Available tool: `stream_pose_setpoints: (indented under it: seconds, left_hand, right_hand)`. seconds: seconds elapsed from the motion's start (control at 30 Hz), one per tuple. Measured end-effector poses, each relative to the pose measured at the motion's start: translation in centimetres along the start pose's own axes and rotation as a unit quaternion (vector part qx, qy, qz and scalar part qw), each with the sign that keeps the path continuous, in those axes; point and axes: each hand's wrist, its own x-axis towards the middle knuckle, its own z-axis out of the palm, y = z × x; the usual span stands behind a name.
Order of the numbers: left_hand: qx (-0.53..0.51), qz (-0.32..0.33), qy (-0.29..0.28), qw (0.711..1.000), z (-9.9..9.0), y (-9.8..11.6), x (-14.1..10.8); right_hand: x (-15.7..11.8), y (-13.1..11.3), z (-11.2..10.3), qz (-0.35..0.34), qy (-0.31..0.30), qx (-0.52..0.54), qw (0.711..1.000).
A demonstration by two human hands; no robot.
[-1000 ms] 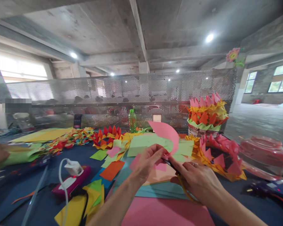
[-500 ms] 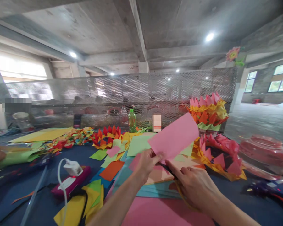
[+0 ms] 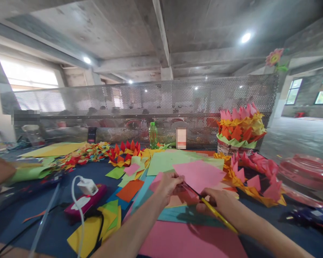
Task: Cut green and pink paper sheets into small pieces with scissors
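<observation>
My left hand (image 3: 170, 186) pinches the near edge of a pink sheet of paper (image 3: 199, 173) between thumb and fingers. The sheet lies low over other coloured papers. A pair of scissors (image 3: 218, 213) with yellow handles and dark blades is in my right hand (image 3: 222, 202). Its blades point left and reach the paper's near edge close to my left fingertips. Under both hands is a stack of green, peach and blue paper (image 3: 188, 214). A larger pink sheet (image 3: 188, 240) lies nearest me.
Folded paper crowns (image 3: 123, 153) stand at the back, with a tiered one (image 3: 240, 125) at right. A green bottle (image 3: 153, 135) stands behind. At left are a purple power strip (image 3: 86, 204), cables, and another person's hand (image 3: 0, 170). A clear red jar (image 3: 307, 175) is at right.
The raised pink sheet has tipped down and away, nearer the stack. My right hand has shifted slightly right, and the scissors now show more fully.
</observation>
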Motion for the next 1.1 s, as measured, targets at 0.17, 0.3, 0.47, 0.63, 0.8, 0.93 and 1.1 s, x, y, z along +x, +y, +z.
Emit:
stream_pose_setpoints:
  seconds: [0.17, 0.3, 0.47, 0.63, 0.8, 0.93, 1.1]
  left_hand:
    - [-0.019, -0.020, -0.013, 1.000, 0.2, -0.3, 0.1]
    - [-0.037, -0.043, -0.033, 0.998, 0.5, -0.2, 0.0]
    - [-0.069, -0.044, -0.063, 0.995, 0.8, 0.3, -0.7]
    - [-0.093, -0.035, -0.078, 0.992, 1.1, 0.5, -1.1]
    - [-0.082, -0.016, -0.104, 0.991, 1.2, 0.7, -1.3]
    - [-0.075, -0.004, -0.101, 0.992, 1.2, 0.9, -1.5]
    - [-0.075, 0.005, -0.102, 0.992, 1.2, 0.9, -1.6]
  right_hand:
    - [-0.4, 0.0, -0.5, 0.107, -0.103, 0.217, 0.965]
    - [-1.0, -1.0, -0.7, 0.143, -0.138, 0.346, 0.917]
    - [-1.3, -1.6, -0.9, 0.131, -0.132, 0.363, 0.913]
    - [-0.9, -1.0, -0.6, 0.145, -0.119, 0.380, 0.906]
    - [-0.1, -0.7, 0.3, 0.156, -0.112, 0.352, 0.916]
    - [0.4, -0.1, 1.2, 0.128, -0.088, 0.354, 0.922]
    - [0.4, 0.2, 1.6, 0.105, -0.082, 0.343, 0.930]
